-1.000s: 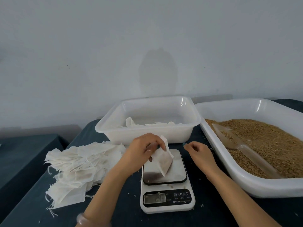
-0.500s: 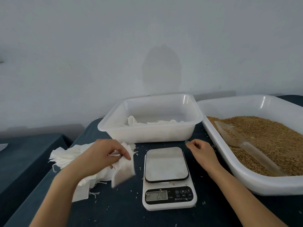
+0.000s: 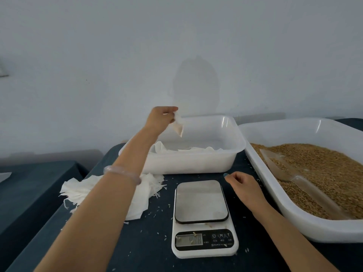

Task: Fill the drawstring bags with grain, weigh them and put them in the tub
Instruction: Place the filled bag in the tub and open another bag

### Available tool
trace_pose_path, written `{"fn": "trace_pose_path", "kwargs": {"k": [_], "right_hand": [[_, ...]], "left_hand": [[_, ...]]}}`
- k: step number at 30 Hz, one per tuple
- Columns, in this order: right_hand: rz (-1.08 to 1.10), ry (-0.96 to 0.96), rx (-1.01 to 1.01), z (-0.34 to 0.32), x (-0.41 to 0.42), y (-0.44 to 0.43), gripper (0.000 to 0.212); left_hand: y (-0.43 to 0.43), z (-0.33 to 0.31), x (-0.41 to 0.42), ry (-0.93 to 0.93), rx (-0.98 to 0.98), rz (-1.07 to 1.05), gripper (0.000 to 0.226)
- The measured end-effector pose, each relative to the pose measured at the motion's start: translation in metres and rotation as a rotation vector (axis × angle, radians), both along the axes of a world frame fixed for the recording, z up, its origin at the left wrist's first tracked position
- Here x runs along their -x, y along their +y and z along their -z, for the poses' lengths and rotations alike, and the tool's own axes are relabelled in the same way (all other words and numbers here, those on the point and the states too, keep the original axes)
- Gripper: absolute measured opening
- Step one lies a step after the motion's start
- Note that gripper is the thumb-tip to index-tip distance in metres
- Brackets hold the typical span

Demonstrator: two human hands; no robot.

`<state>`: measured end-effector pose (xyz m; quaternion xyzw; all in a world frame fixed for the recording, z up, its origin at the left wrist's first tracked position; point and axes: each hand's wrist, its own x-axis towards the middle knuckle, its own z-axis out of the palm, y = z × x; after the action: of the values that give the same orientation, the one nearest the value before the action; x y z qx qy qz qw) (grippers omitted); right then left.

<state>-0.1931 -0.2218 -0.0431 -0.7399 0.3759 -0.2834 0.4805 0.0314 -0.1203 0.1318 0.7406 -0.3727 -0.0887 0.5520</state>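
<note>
My left hand (image 3: 160, 119) is stretched out over the left rim of the white tub (image 3: 233, 134) and pinches a small white drawstring bag (image 3: 178, 126) that hangs above the tub. Several white bags (image 3: 188, 150) lie on the tub's floor. The white kitchen scale (image 3: 203, 218) stands in front of the tub with a bare steel plate and a lit display. My right hand (image 3: 243, 188) rests on the dark cloth to the right of the scale, fingers loosely curled, holding nothing. A large white tray (image 3: 306, 220) of brown grain (image 3: 324, 169) sits at the right.
A heap of flat bags (image 3: 82, 191) lies left of the scale, partly under my left forearm. A clear plastic scoop (image 3: 294, 177) lies in the grain. Loose grains are scattered over the dark tablecloth (image 3: 149, 250). A second dark table (image 3: 29, 185) stands to the left.
My left hand lifted the bag off the scale, swung left over the bag heap, then reached forward and up over the tub. My right hand stayed beside the scale.
</note>
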Motion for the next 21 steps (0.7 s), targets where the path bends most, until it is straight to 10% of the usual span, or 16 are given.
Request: {"fn": "trace_pose_path", "kwargs": {"k": [7, 14, 21], "right_hand": [[-0.014, 0.000, -0.003, 0.001, 0.001, 0.000, 0.032], [-0.021, 0.002, -0.004, 0.002, 0.002, 0.000, 0.033], [-0.035, 0.004, 0.003, 0.000, 0.003, 0.002, 0.031]], "left_hand": [[-0.026, 0.051, -0.017, 0.252, -0.471, -0.041, 0.037], [-0.002, 0.043, -0.021, -0.145, -0.795, -0.033, 0.058], [0.077, 0.005, -0.032, -0.581, -0.988, -0.373, 0.024]]}}
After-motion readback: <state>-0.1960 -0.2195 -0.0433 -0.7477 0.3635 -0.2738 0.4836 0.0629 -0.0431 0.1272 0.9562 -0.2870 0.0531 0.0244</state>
